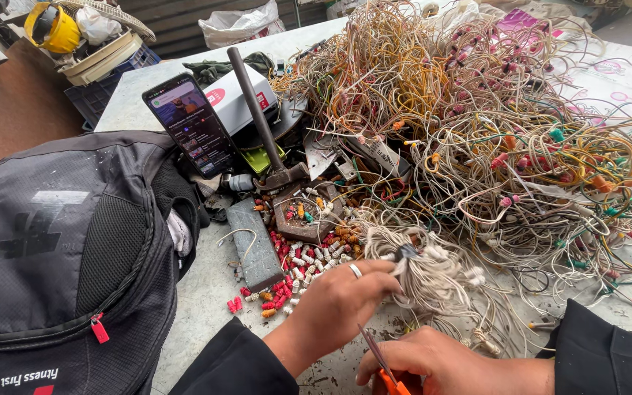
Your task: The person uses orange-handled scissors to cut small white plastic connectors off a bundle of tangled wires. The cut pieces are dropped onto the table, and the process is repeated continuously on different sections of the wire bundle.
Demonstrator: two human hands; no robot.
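a black backpack (67, 256) with one red zip pull lies nearest, at the left edge of the counter (206, 307). two hands work beside it. the right hand (433, 362) is clenched on orange-handled scissors (385, 369), blades pointing up-left. the left hand (341, 300), one ring on a finger, has its grip pinched on a bundle of pale wires (426, 267), off-white strands bunched together, lying at the near edge of one huge tangled wire heap (491, 124). red, white and orange cut connectors (301, 260) scatter just left of the bundle. one hammer (261, 121) leans over a white box with a red label (239, 99); one phone (192, 124) stands propped.
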